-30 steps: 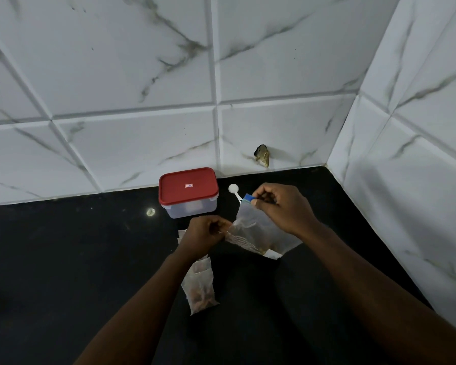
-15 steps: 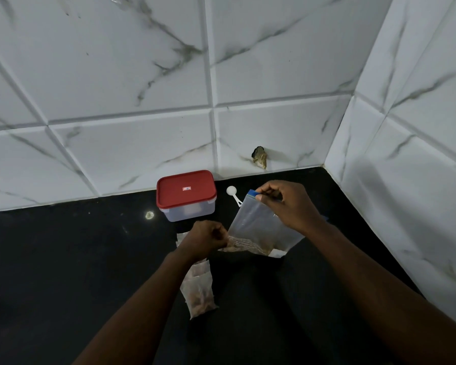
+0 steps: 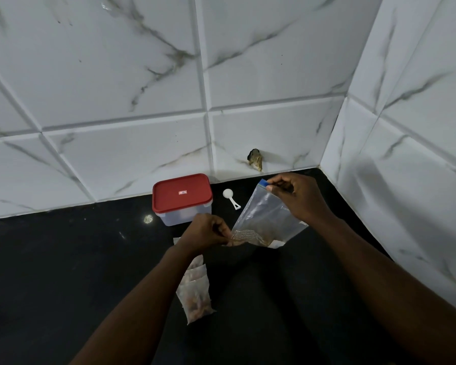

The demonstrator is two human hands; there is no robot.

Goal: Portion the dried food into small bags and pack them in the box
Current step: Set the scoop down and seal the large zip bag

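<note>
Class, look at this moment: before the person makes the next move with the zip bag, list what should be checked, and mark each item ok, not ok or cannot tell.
1. Grip on the zip bag: the right hand pinches its blue top corner, the left hand pinches its lower corner. Ok.
2. Top of the zip bag open: cannot tell.
3. Some dried food left along its bottom. Ok.
4. The white scoop lies free on the counter, between the box and the zip bag. Ok.
5. Box open for packing: its red lid is on. Not ok.
6. The small filled bags packed: they lie on the counter. Not ok.
</note>
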